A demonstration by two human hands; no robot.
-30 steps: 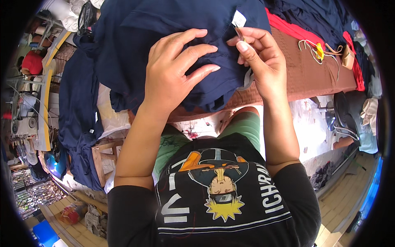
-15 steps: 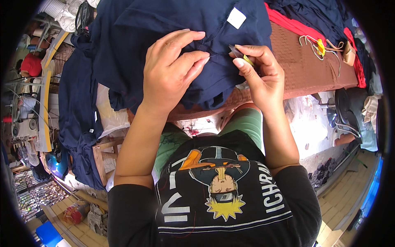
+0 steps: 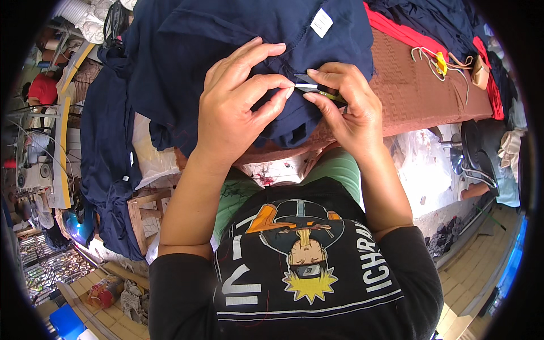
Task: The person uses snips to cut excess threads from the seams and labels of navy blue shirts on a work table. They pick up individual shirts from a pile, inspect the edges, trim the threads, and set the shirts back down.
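A dark navy garment (image 3: 187, 51) lies bunched across the near side of the brown-covered table. My left hand (image 3: 238, 90) rests over it, thumb and forefinger pinched on the end of a narrow white strip (image 3: 306, 86), which looks like a small label; its other fingers stretch away from me. My right hand (image 3: 354, 105) grips thread snips (image 3: 326, 95) with a yellow-green handle, their dark blades pointing left, right by the strip. Whether the blades touch the strip, I cannot tell. A square white label (image 3: 321, 23) shows farther up the garment.
The brown table cover (image 3: 419, 85) extends to the right, with red fabric (image 3: 408, 34), pale cords and a yellow piece (image 3: 441, 63) on it. More navy cloth (image 3: 107, 170) hangs at the left. A sewing machine (image 3: 39, 175) stands at far left, a black seat (image 3: 479, 150) at right.
My right hand has brought the snips left to my left fingertips. The left thumb and forefinger now pinch a white strip that was not visible before. The square label has shifted slightly.
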